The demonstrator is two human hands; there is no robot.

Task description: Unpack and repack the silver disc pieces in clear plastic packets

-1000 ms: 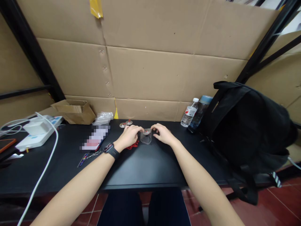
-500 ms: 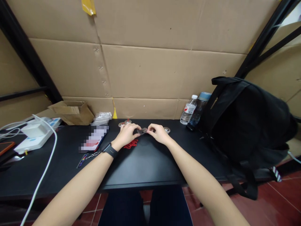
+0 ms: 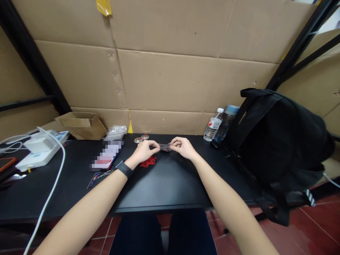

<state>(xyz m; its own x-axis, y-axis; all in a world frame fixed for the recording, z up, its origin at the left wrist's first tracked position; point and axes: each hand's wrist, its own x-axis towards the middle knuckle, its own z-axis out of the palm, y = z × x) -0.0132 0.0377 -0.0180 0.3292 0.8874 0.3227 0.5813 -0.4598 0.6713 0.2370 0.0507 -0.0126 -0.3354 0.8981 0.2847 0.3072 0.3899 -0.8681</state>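
We look down at two bare forearms reaching across a black tabletop (image 3: 164, 191), with a bundle of red cord (image 3: 148, 162) as our landmark. Just beyond the cord and to its right is a small clear bag (image 3: 165, 147), stretched between the two hands. The left hand (image 3: 147, 148) pinches its left edge between thumb and fingers; the right hand (image 3: 182, 147) pinches its right edge the same way. We can make out a speck of red in the bag, but its contents are too small for us to tell. The left wrist wears a dark watch (image 3: 124, 169).

Beyond the cord, past the left hand, we see two shiny discs (image 3: 138, 140) with red at their centres, side by side. Left of the cord lie a phone (image 3: 107, 156), its screen blurred out, and a keychain (image 3: 93, 179); farther left and beyond sit a pile of clear plastic packets (image 3: 116, 132) and an open brown box (image 3: 81, 126). Well to the cord's right, we find a water bottle (image 3: 212, 127) and a black backpack (image 3: 278, 148).
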